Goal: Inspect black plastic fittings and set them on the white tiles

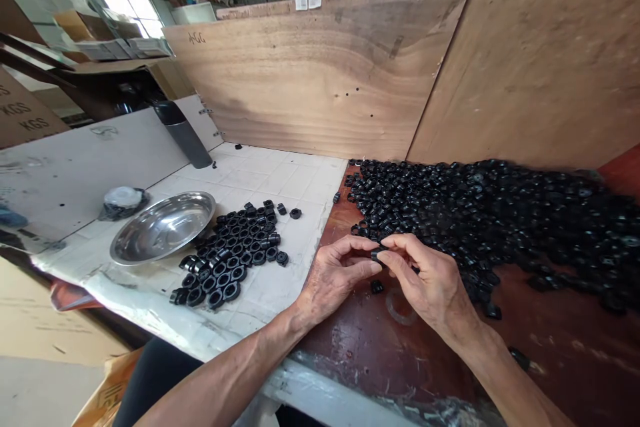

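Observation:
Over the red-brown board, my left hand and my right hand meet fingertip to fingertip. Pinched between them is a small black plastic part, mostly covered by the fingers. Both hands are closed on it. One loose black part lies on the board just below the fingertips. Behind and right of my right hand spreads a large heap of black parts. A smaller group of black rings sits on the white surface to the left, many with their holes facing up.
A shallow steel bowl stands left of the rings, partly tilted. Behind it are a wrapped roll and a dark grey bottle leaning at the low white side wall. A tall plywood panel closes off the back. A small dark-handled tool lies by my right forearm.

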Demonstrator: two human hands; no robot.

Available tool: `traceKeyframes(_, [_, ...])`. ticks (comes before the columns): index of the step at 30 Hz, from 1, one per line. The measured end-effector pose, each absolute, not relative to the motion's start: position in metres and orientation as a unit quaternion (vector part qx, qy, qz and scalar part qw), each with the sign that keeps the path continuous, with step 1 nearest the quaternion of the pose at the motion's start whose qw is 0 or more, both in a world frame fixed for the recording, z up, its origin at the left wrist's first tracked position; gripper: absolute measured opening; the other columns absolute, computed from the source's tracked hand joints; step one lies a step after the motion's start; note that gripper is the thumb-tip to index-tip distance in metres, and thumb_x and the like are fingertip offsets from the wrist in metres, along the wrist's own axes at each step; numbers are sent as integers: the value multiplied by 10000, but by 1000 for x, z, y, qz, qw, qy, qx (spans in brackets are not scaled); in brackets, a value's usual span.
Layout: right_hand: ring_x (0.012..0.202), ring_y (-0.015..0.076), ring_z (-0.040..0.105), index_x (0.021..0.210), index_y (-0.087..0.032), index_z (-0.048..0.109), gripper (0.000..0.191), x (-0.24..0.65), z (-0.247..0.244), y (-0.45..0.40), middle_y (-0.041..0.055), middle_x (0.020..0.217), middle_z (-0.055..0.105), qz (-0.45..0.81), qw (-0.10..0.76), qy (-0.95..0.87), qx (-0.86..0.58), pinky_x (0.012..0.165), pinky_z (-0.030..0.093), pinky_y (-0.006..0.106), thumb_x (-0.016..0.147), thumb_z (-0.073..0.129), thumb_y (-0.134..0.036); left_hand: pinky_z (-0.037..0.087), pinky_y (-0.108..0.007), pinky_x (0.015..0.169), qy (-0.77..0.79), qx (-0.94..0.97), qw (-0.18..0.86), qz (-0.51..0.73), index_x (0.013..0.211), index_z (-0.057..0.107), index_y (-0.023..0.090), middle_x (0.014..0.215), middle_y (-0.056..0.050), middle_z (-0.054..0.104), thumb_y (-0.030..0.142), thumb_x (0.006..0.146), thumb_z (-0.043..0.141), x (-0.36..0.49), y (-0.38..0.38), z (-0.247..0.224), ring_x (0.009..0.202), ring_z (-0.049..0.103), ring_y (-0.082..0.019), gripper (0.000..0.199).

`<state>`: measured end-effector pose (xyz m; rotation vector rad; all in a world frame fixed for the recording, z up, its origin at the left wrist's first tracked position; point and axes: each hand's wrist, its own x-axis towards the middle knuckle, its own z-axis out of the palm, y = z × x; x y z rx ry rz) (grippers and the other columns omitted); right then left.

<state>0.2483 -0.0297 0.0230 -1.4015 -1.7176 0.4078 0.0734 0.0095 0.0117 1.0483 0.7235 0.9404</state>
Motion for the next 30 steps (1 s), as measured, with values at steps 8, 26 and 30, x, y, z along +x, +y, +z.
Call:
traceKeyframes(8, [628, 142, 588, 939, -208, 670, 176, 256, 24, -28, -4, 723, 643, 194, 368, -733, -539, 628, 450, 243, 991, 531, -303, 535, -277, 841, 314, 462, 705, 438, 947, 741, 152, 939, -29, 729, 256, 687, 873, 74, 12, 11, 850, 676, -148, 309])
traceKeyframes(26, [609, 148, 575, 888, -208, 661, 222, 252, 24, -26, -23, 661, 623, 280, 369, -664, -587, 597, 444, 240, 928, 597, -416, 559, -302, 821, 314, 535, 649, 441, 1028, 713, 163, 941, -47, 729, 272, 795, 791, 74, 15, -4, 843, 694, -171, 268])
traceKeyframes(30, [478, 131, 479, 635, -212, 531, 498, 244, 16, -25, -18, 534, 531, 306, 338, -624, -634, 493, 365, 254, 1009, 393, -511, 557, -342, 903, 305, 676, 497, 449, 1073, 722, 195, 1080, -69, 705, 243, 858, 714, 70, 14, -6, 979, 681, -203, 221])
